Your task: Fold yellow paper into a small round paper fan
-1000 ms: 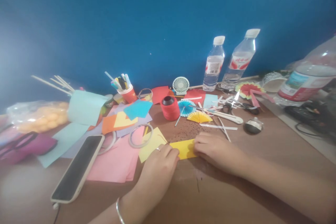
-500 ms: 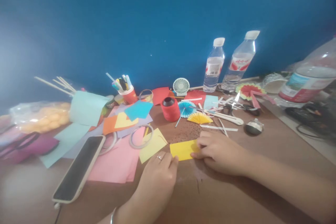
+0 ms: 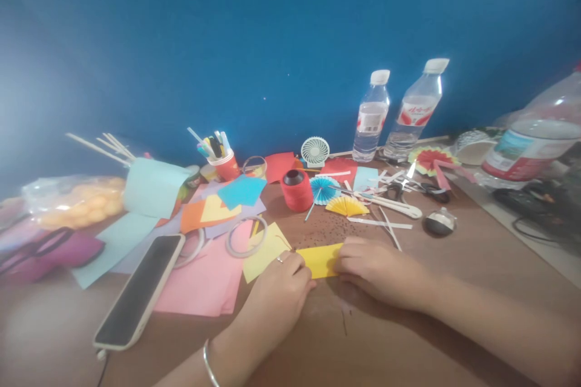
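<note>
A bright yellow strip of paper lies across the brown table between my hands. My left hand, with a ring on one finger, grips its left end with fingers closed. The right end is held by my right hand, its fingers bent together over the paper. Just beyond the strip sit a small yellow pleated fan, a blue pleated rosette and a red spool of thread. A pale yellow sheet is beside my left hand.
At left are a phone, pink sheets and tape rings. Scissors, a white cutter and a round dark-based object lie at right. Water bottles stand by the wall.
My left hand has moved slightly right and covers more of the strip's left end. The fingers of my right hand have closed further over the other end. The view has shifted a little.
</note>
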Tool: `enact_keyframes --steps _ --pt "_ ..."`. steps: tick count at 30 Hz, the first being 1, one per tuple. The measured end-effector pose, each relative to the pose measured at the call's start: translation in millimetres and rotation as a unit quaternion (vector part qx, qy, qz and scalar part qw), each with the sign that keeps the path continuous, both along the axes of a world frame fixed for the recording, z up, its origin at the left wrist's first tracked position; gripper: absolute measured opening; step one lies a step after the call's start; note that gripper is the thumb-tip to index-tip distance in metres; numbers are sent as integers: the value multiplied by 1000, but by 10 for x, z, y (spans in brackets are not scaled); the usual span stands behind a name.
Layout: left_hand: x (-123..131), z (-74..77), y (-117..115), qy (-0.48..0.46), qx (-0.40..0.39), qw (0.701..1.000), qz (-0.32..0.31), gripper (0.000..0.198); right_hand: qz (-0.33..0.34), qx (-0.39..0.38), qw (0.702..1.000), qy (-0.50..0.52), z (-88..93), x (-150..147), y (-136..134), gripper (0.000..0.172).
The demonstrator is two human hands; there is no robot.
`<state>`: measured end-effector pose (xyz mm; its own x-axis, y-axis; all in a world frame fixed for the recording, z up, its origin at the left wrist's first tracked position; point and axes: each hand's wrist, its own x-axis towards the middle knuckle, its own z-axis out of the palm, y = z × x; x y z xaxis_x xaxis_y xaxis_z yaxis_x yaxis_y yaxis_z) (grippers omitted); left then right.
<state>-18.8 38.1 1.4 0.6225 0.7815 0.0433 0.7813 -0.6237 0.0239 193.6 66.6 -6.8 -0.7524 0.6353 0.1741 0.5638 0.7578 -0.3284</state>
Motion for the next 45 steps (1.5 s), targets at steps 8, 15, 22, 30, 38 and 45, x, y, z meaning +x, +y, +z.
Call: enact_keyframes --steps 8,15,22,30,38,45 --pt "-17 -9 36 -19 -4 1000 -8 19 -8 12 1000 -6 -46 -25 18 19" --pt "-20 -53 100 -42 -7 999 25 19 -56 -10 998 16 -44 -29 38 20" --pt "-7 -54 134 -91 -16 995 43 18 -48 5 999 14 -58 -29 68 20" --pt "65 -38 105 -90 -28 995 -26 23 -27 39 999 25 -71 -46 38 18" --pt "5 -38 -60 54 4 998 9 35 -12 76 997 -19 20 12 32 20" --pt "-30 54 -76 49 28 998 21 22 -52 61 997 -14 81 177 56 18"
